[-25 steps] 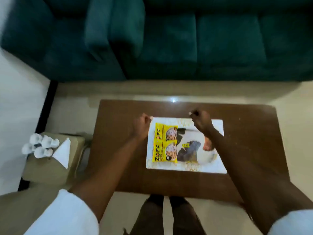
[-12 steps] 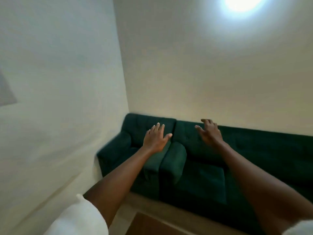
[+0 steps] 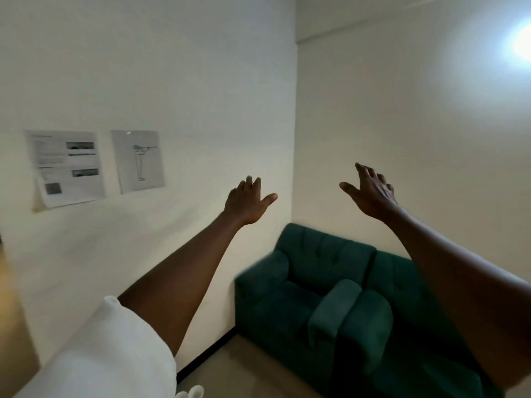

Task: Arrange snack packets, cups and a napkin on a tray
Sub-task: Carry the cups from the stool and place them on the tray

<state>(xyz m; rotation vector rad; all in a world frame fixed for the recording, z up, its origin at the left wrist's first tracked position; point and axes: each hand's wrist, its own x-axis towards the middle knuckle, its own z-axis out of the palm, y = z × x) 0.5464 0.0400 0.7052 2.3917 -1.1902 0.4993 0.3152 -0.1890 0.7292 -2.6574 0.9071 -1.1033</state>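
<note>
My left hand (image 3: pixel 248 201) is raised in the air in front of the white wall, fingers spread, holding nothing. My right hand (image 3: pixel 369 191) is raised beside it to the right, also spread and empty. The tray, the snack packets and the napkin are out of view below the frame. White cup tops (image 3: pixel 192 392) just show at the bottom edge, under my left sleeve.
A dark green sofa (image 3: pixel 330 297) stands in the room's corner, below and between my arms. Two printed sheets (image 3: pixel 94 165) hang on the left wall. A bright ceiling light (image 3: pixel 521 44) glares at the upper right. Beige floor (image 3: pixel 244 369) shows at the bottom.
My view has swung up from the table and tray to the wall and corner. Both hands left the tray, lifted into the air and spread their fingers.
</note>
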